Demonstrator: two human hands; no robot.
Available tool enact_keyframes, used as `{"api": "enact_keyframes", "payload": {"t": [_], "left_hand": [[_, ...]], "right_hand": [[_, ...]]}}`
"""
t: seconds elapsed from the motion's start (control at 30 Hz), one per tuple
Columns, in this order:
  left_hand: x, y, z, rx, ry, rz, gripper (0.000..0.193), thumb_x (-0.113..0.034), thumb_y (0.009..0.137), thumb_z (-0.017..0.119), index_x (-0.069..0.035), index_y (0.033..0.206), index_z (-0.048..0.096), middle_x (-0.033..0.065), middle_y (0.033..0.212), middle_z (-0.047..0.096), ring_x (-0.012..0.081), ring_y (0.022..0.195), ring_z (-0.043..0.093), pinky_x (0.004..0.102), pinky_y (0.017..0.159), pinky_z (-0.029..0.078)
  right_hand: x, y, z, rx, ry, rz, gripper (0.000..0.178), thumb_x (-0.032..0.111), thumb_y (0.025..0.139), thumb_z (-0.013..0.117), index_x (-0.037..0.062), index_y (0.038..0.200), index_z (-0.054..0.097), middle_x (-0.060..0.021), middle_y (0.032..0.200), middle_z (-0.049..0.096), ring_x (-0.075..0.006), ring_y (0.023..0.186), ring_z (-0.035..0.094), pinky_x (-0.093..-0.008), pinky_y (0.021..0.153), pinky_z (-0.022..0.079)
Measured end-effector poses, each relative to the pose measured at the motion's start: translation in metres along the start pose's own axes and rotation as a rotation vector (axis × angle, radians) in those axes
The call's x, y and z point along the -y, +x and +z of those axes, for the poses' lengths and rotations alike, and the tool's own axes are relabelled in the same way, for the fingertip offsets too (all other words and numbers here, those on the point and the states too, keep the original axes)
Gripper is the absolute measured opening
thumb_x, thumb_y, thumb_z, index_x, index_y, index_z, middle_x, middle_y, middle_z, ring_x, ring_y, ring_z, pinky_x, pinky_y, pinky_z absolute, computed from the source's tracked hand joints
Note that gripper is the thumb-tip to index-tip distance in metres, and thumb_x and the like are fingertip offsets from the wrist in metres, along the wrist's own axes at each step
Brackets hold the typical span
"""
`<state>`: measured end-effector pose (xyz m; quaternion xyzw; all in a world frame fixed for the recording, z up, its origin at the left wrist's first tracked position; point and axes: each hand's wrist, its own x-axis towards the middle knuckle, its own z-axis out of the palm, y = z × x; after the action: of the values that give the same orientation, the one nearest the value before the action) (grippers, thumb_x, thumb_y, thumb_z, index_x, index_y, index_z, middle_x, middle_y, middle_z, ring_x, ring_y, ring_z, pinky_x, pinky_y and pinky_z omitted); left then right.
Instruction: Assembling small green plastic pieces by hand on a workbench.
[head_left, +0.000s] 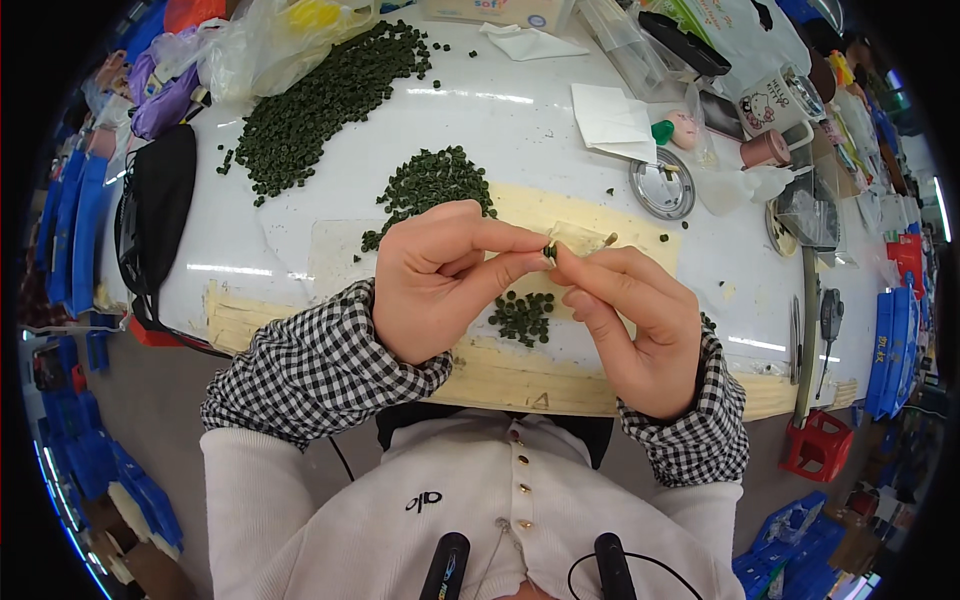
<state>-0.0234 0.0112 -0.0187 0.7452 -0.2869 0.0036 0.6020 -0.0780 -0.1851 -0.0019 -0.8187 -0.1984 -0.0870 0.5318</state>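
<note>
My left hand (435,280) pinches a tiny dark green piece (550,252) between thumb and index finger. From the other side, my right hand (645,325) closes its fingertips on the same piece. The piece is mostly covered by fingers, so its exact shape is hard to tell. Below my hands, a small cluster of similar green pieces (523,318) lies on the table. A medium heap of green pieces (440,180) is just beyond my left hand. Farther back at the left spreads a large pile of green pieces (320,110).
On the white table (500,125), a round metal lid (660,195) and white tissue (610,115) lie to the right. A mug (770,105) and pink spool (765,149) stand beyond. Tweezers (796,340) and a screwdriver (830,318) are at the right edge, a black cloth item (162,210) at the left.
</note>
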Motion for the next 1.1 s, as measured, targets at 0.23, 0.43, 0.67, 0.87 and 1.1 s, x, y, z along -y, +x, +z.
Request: {"api": "enact_keyframes", "payload": {"t": [0.23, 0.43, 0.67, 0.87, 1.1], "left_hand": [[0.001, 0.002, -0.003, 0.023, 0.095, 0.109, 0.019, -0.002, 0.078, 0.070, -0.006, 0.096, 0.071, 0.0006, 0.059, 0.049, 0.0079, 0.052, 0.040, 0.0227, 0.047, 0.031], [0.001, 0.001, 0.000, -0.006, 0.092, 0.128, 0.021, 0.005, 0.075, 0.071, -0.004, 0.094, 0.071, -0.0023, 0.059, 0.045, 0.0071, 0.054, 0.035, 0.0226, 0.048, 0.025], [0.002, 0.000, -0.001, 0.008, 0.096, 0.111, 0.021, 0.005, 0.075, 0.071, -0.002, 0.095, 0.070, -0.0030, 0.061, 0.043, 0.0065, 0.054, 0.036, 0.0214, 0.048, 0.027], [0.004, 0.010, -0.005, 0.126, 0.024, -0.040, 0.015, 0.000, 0.078, 0.071, -0.001, 0.092, 0.069, -0.0042, 0.061, 0.040, 0.0032, 0.053, 0.033, 0.0210, 0.048, 0.027], [0.008, 0.009, -0.004, 0.544, 0.147, -0.208, 0.012, -0.006, 0.076, 0.073, -0.001, 0.086, 0.068, -0.0017, 0.057, 0.041, 0.0065, 0.050, 0.029, 0.0233, 0.046, 0.027]], "right_hand": [[-0.004, -0.002, 0.001, 0.014, 0.041, 0.023, 0.031, -0.006, 0.082, 0.060, -0.0008, 0.113, 0.063, -0.0114, 0.088, 0.062, -0.0171, 0.071, 0.058, -0.0233, 0.063, 0.047], [-0.005, -0.002, 0.001, 0.024, 0.012, 0.008, 0.032, -0.006, 0.082, 0.061, -0.0003, 0.113, 0.063, -0.0108, 0.087, 0.062, -0.0166, 0.069, 0.058, -0.0230, 0.062, 0.046], [-0.005, -0.002, 0.000, 0.020, 0.032, 0.000, 0.032, -0.006, 0.081, 0.061, -0.0009, 0.112, 0.063, -0.0114, 0.088, 0.063, -0.0171, 0.071, 0.060, -0.0232, 0.063, 0.047], [0.003, 0.004, -0.023, -0.097, -0.081, 0.003, 0.025, -0.003, 0.083, 0.061, -0.0037, 0.108, 0.063, -0.0132, 0.090, 0.065, -0.0175, 0.075, 0.063, -0.0255, 0.065, 0.050], [-0.001, -0.053, -0.088, -0.033, -0.511, 0.426, 0.022, 0.006, 0.083, 0.064, -0.0050, 0.102, 0.062, -0.0142, 0.086, 0.063, -0.0175, 0.069, 0.062, -0.0255, 0.058, 0.050]]}}
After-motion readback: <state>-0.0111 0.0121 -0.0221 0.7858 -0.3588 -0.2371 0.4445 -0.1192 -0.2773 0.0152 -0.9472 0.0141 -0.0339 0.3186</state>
